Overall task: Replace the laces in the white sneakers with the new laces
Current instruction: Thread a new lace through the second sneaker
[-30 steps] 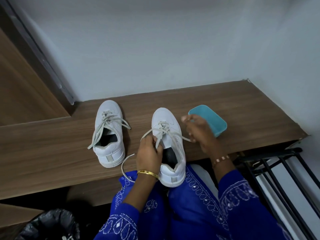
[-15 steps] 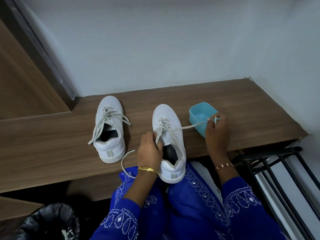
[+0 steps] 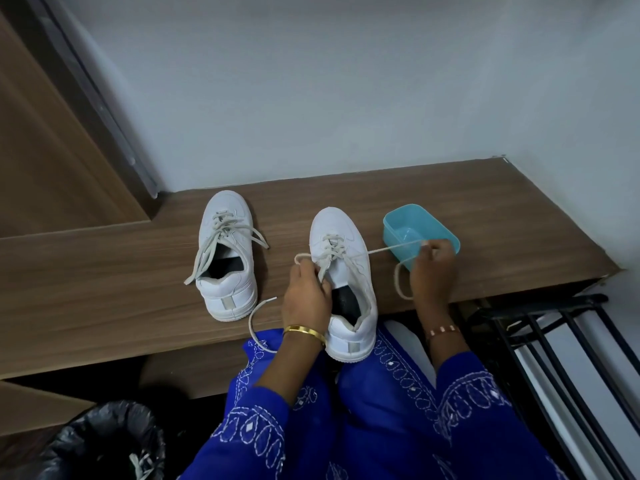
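Since half a second ago the right hand (image 3: 433, 268) is carrying its lace end (image 3: 384, 250) a little further out to the right, and a slack loop is now hanging below its fingers where the lace ran straight before. Nearest the camera, at the lower middle of the frame, the left hand (image 3: 306, 299) is gripping the near sneaker (image 3: 346, 271) at the collar and pinching the other lace strand against it, probably to keep the shoe from sliding while the right hand pulls. The right hand is pinching the lace tip between curled fingers, so the lace is stretching taut from the upper eyelets across to that grip, right of the shoe and in front of the blue tub (image 3: 420, 230). This looks like unthreading the old lace, one eyelet at a time. Further left, the second sneaker (image 3: 227, 254) is sitting fully laced and untouched on the wooden bench (image 3: 104, 289). New laces are not visible anywhere.
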